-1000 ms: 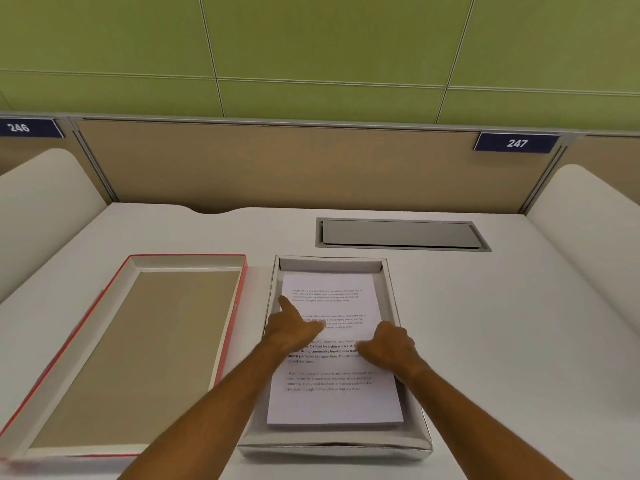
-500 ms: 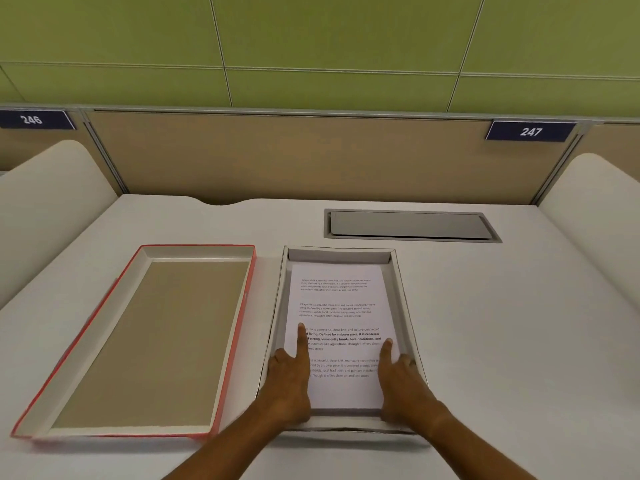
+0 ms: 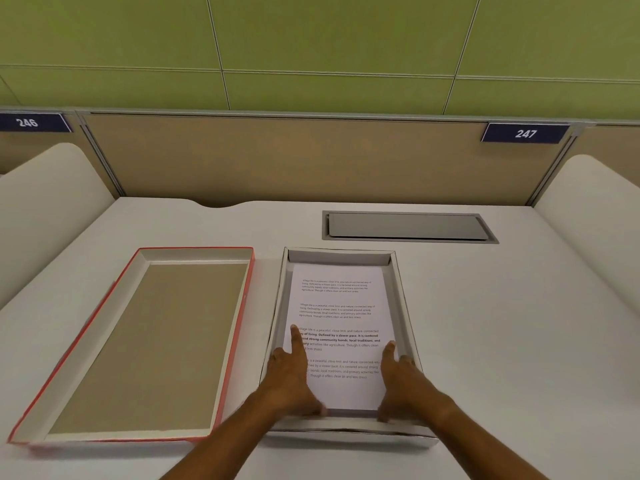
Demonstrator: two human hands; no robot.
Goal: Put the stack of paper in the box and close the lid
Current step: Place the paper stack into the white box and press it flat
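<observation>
A stack of white printed paper (image 3: 341,303) lies flat inside the shallow white box (image 3: 403,292) in the middle of the desk. My left hand (image 3: 289,372) rests on the stack's near left part, index finger stretched forward over the text. My right hand (image 3: 401,379) rests on the near right part, fingers by the box's right wall. Neither hand grips anything. The red-edged lid (image 3: 239,327) lies upside down to the left of the box, its brown inside facing up.
A grey cable hatch (image 3: 408,226) is set into the desk behind the box. White curved side panels (image 3: 48,199) stand at both sides, and a tan partition (image 3: 277,157) with a label 247 (image 3: 525,133) closes the back.
Both hands have slid back from the middle of the sheet to its near end, then barely moved. The camera view has shifted slightly. The paper stays in the box.
</observation>
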